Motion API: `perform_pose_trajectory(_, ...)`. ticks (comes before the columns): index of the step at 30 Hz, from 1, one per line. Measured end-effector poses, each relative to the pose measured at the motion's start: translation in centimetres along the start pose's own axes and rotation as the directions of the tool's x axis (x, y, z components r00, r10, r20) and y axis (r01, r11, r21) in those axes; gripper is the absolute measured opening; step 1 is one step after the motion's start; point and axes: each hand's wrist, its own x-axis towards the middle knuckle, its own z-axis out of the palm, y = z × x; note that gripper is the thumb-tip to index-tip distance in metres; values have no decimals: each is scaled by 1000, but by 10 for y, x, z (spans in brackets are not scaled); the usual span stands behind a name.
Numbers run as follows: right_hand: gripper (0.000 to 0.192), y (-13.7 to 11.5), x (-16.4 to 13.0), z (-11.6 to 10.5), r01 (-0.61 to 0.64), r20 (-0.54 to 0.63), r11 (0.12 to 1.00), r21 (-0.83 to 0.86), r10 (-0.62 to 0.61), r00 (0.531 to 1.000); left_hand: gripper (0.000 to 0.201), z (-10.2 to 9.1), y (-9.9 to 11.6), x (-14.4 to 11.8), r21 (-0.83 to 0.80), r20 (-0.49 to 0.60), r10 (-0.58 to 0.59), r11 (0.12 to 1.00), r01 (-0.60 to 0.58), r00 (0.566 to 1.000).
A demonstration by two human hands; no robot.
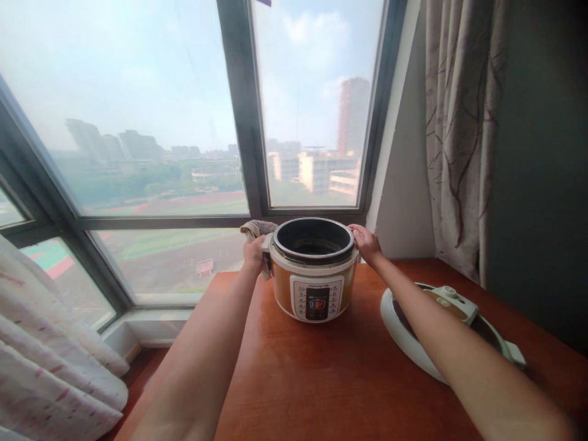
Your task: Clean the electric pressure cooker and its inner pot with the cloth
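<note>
Squarely at the far end of the glossy reddish wooden table (321,380) stood a round pressure cooker (313,275), its orange-and-white shell smooth, its dark inner pot open under a metal rim. Both hands were set apart on opposite sides of it: the left hand (254,252) pressed a crumpled greyish cloth (256,228) against its side, while the right hand (365,242) gripped the rim. Its domed white lid (404,331) lay on the table to the right, partly hidden by the forearm.

The orange-and-white electric pressure cooker (313,272) stands open on the reddish-brown wooden surface (321,373), before the window. The white round cooker lid (452,324) lies to its right. A crumpled grey cloth (257,229) sits at its left rim.
</note>
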Motion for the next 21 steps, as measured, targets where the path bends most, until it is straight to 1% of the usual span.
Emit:
perform_pose_trajectory(3,43,-1,2,-3,14,42,999,-37,-12,999,29,-2,4,1,59,8,19,998,-20,1000)
perform_pose_trajectory(5,40,-1,4,-6,13,66,997,-72,-8,998,28,-6,11,4,117,-11,55,992,-53,998)
perform_pose_trajectory(9,35,-3,9,-18,-9,62,986,-164,19,998,32,-17,37,14,287,-88,168,948,-137,982)
perform_pose_trajectory(11,34,-8,11,-25,-17,50,977,-211,28,998,33,-21,54,18,405,-82,230,896,-179,970)
perform_pose_trajectory(13,32,-17,13,-32,-33,41,966,-257,45,998,31,-20,71,18,529,-27,280,819,-224,960)
perform_pose_trajectory(16,31,-32,14,-37,-76,38,944,-322,93,995,24,-7,88,10,679,131,292,670,-301,947)
perform_pose_trajectory(19,30,-46,14,-35,-119,61,916,-383,153,986,22,11,92,-4,770,297,238,514,-379,925)
perform_pose_trajectory(21,31,-52,13,-32,-144,82,895,-422,195,977,24,20,91,-13,807,362,200,421,-413,911)
